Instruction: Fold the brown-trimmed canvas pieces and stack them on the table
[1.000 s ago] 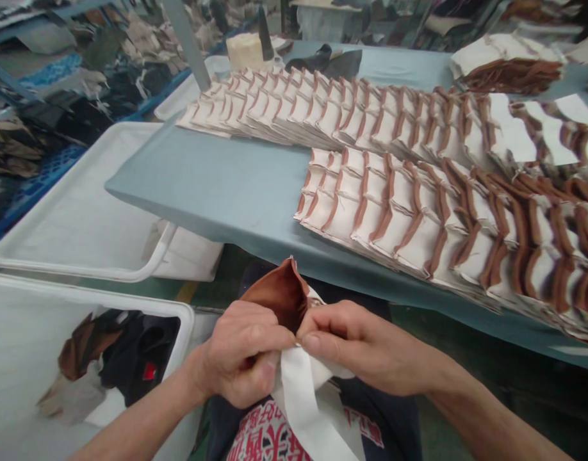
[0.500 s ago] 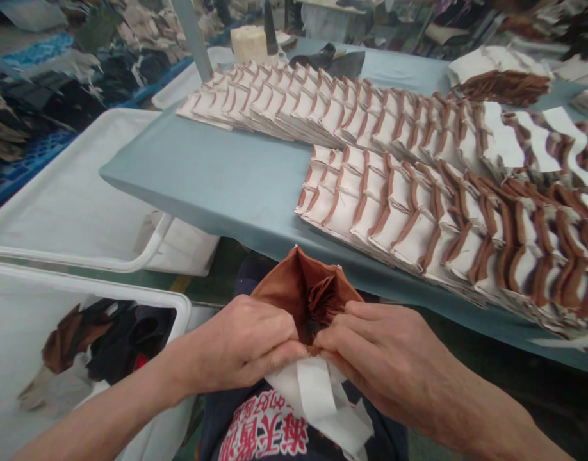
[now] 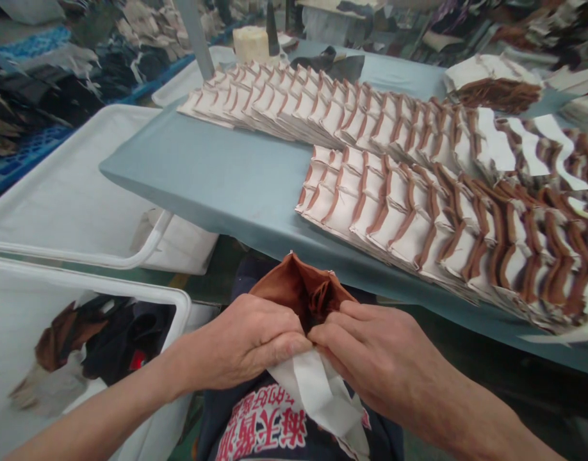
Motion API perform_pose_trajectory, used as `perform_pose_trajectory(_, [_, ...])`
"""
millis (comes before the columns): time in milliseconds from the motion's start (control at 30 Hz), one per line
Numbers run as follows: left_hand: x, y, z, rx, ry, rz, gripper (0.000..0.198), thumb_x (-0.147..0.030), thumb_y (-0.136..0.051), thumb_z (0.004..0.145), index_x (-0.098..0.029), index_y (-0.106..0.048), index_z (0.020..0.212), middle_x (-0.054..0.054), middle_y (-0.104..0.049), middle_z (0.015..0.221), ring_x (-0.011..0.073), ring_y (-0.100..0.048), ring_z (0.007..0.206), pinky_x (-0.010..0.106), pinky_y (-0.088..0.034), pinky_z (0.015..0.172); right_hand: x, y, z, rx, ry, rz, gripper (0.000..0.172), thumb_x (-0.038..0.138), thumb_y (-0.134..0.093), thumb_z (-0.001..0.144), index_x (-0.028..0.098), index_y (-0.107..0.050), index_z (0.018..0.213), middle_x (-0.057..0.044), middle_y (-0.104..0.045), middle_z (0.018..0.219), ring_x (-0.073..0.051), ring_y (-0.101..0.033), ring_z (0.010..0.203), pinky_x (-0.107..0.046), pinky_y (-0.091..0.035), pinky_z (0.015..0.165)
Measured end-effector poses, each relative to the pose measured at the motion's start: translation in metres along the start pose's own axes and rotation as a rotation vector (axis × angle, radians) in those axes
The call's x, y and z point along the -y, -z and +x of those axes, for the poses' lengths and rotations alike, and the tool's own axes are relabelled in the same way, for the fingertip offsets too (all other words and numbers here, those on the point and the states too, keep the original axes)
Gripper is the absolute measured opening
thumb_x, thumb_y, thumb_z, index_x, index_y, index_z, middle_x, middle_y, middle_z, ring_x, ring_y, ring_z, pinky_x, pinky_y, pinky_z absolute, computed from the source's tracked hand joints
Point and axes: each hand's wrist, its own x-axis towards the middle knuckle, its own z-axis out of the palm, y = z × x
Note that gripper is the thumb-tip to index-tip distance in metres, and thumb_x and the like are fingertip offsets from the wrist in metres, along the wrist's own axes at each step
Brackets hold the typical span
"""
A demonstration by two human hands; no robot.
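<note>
Between my hands is a brown fabric piece (image 3: 278, 282), opened up like a pouch, with dark gathered folds inside it. My left hand (image 3: 258, 339) pinches its near edge, thumb pressed along the top. Close beside it, my right hand (image 3: 359, 339) grips the same edge with curled fingers. Below the hands hangs a white strip (image 3: 318, 390) over the dark, red-lettered apron (image 3: 265, 426) on my lap. The fingertips and the part of the edge between them are mostly hidden.
A blue-covered table (image 3: 212, 169) stands ahead, bearing long overlapping rows of white-and-brown sewn pieces (image 3: 371, 192). At left are white bins (image 3: 73, 186), the nearer holding dark and brown scraps (image 3: 116, 339). A grey post (image 3: 196, 38) rises behind the table.
My hands have drawn slightly closer together along the edge. The brown fabric's opening has narrowed and its top has dipped a little. The white strip has shifted slightly left.
</note>
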Motion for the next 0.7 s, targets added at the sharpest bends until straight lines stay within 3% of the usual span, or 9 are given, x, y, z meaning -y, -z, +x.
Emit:
perform_pose_trajectory(133, [-0.005, -0.006, 0.004, -0.038, -0.033, 0.056, 0.04, -0.029, -0.041, 0.11, -0.02, -0.046, 0.072, -0.004, -0.052, 0.067, 0.0125, -0.045, 0.062, 0.029, -0.032, 0.06, 0.0, 0.001, 0.002, -0.033, -0.011, -0.012, 0.029, 0.009, -0.049, 0.106, 0.018, -0.065, 0.084, -0.002, -0.065, 0.074, -0.021, -0.052, 0.068, -0.037, -0.035, 0.064])
perform_pose_trajectory(267, [-0.006, -0.012, 0.006, -0.147, -0.136, 0.091, 0.036, -0.013, -0.049, 0.1, -0.022, -0.036, 0.068, -0.006, -0.045, 0.061, 0.0111, -0.037, 0.055, 0.03, -0.024, 0.055, -0.011, 0.009, 0.003, 0.015, -0.029, 0.143, 0.028, 0.02, -0.049, 0.109, 0.018, -0.064, 0.085, -0.002, -0.067, 0.077, -0.019, -0.054, 0.071, -0.036, -0.036, 0.068])
perform_pose_trajectory(400, [-0.007, -0.013, 0.007, -0.124, -0.059, 0.004, 0.038, -0.014, -0.052, 0.098, -0.021, -0.031, 0.067, -0.007, -0.038, 0.06, 0.0091, -0.034, 0.054, 0.028, -0.022, 0.054, -0.029, 0.01, 0.003, 0.033, -0.04, 0.275, 0.051, 0.034, -0.028, 0.115, 0.02, -0.059, 0.077, -0.002, -0.063, 0.074, -0.019, -0.052, 0.072, -0.038, -0.038, 0.08])
perform_pose_trajectory(567, [-0.016, -0.018, 0.004, -0.117, 0.012, -0.071, 0.038, -0.009, -0.047, 0.089, -0.021, -0.02, 0.065, -0.008, -0.026, 0.056, 0.0071, -0.027, 0.049, 0.028, -0.02, 0.051, -0.055, -0.015, 0.002, -0.057, -0.041, 0.419, 0.065, 0.048, -0.011, 0.115, 0.019, -0.059, 0.081, -0.006, -0.065, 0.078, -0.021, -0.055, 0.078, -0.039, -0.041, 0.081])
perform_pose_trajectory(700, [-0.014, -0.018, 0.0, -0.255, -0.088, 0.026, 0.038, -0.004, -0.044, 0.089, -0.022, -0.018, 0.067, -0.007, -0.022, 0.057, 0.0083, -0.025, 0.048, 0.03, -0.021, 0.051, -0.073, -0.034, -0.001, -0.132, -0.075, 0.497, 0.055, 0.047, -0.022, 0.115, 0.019, -0.062, 0.091, -0.009, -0.071, 0.089, -0.022, -0.059, 0.086, -0.037, -0.044, 0.081])
